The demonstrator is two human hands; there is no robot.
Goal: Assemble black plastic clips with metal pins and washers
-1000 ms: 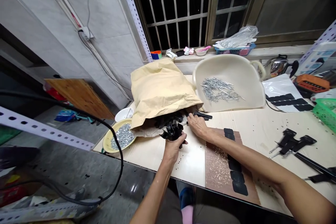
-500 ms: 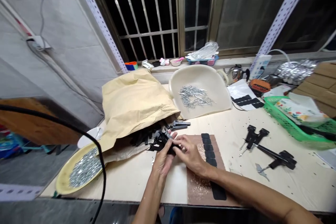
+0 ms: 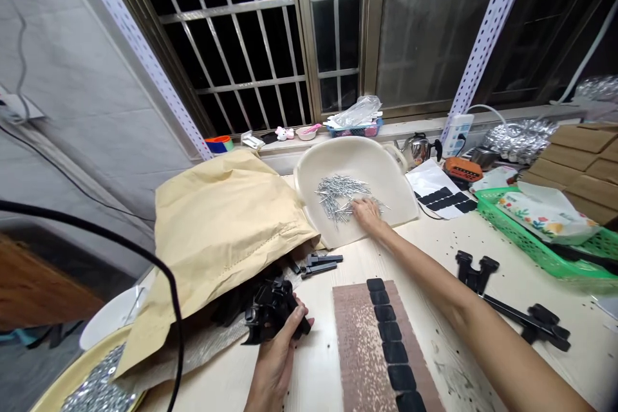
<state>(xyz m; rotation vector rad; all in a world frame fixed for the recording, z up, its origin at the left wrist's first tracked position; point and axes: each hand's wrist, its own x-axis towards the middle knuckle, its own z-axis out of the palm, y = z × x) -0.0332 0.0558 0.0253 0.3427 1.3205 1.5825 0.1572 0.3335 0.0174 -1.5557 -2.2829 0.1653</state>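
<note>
My left hand is closed round a bunch of black plastic parts, held just in front of the mouth of a tan paper sack. More black parts spill from that sack. My right hand reaches far forward into a cream plastic scoop tray. Its fingers rest on a heap of silver nails; whether they pinch any I cannot tell.
A brown board with a row of black pads lies in front of me. Black clamps lie on the right, beside a green basket. A yellow dish of screws and a black cable are on the left. A kettle stands at the sill.
My right hand left the black parts and stretched forward to the nails in the cream tray. My left hand drew the black parts nearer. The view swung right and up.
</note>
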